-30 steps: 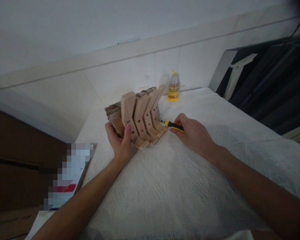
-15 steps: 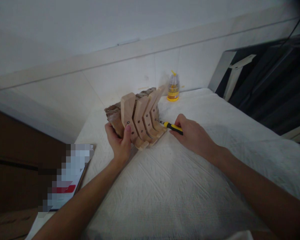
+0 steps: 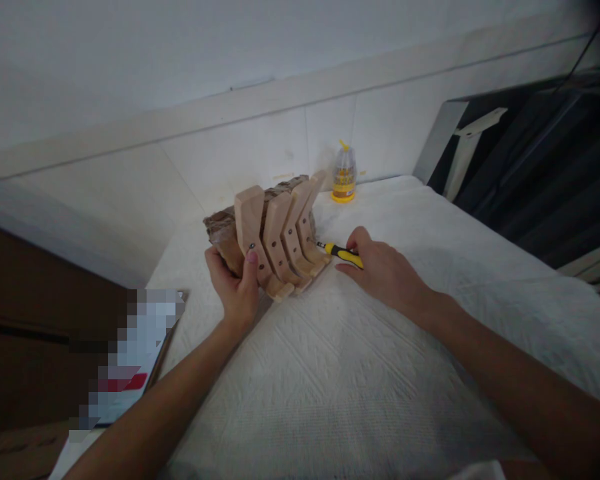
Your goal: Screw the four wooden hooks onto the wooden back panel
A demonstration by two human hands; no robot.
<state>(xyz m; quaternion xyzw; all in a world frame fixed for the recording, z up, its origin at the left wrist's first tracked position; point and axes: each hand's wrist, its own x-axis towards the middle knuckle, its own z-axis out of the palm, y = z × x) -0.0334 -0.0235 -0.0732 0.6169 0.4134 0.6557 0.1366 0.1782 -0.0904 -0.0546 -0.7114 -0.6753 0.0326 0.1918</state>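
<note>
A wooden hook rack (image 3: 279,230) with several pale angled hooks on a rough bark-like backing stands tilted on the white cloth. My left hand (image 3: 235,283) grips its left end, thumb on the front of the leftmost hook and fingers behind. Dark screw heads or holes dot the hooks. In my right hand (image 3: 380,263) is a yellow and black screwdriver (image 3: 344,254), held between thumb and fingers. Its metal shaft points left to the lower hole of the rightmost hook; whether the tip is seated in it I cannot tell.
Against the wall stands a clear and yellow bit container (image 3: 344,177). A partly blurred flat item (image 3: 140,360) lies at the table's left edge. Dark panels and a white metal bracket (image 3: 465,157) are at the right. White cloth (image 3: 370,373) covers the table.
The whole view has shifted slightly. My left hand keeps its hold on the rack, and the screwdriver stays at the rightmost hook; the right fingers have moved a little on its handle.
</note>
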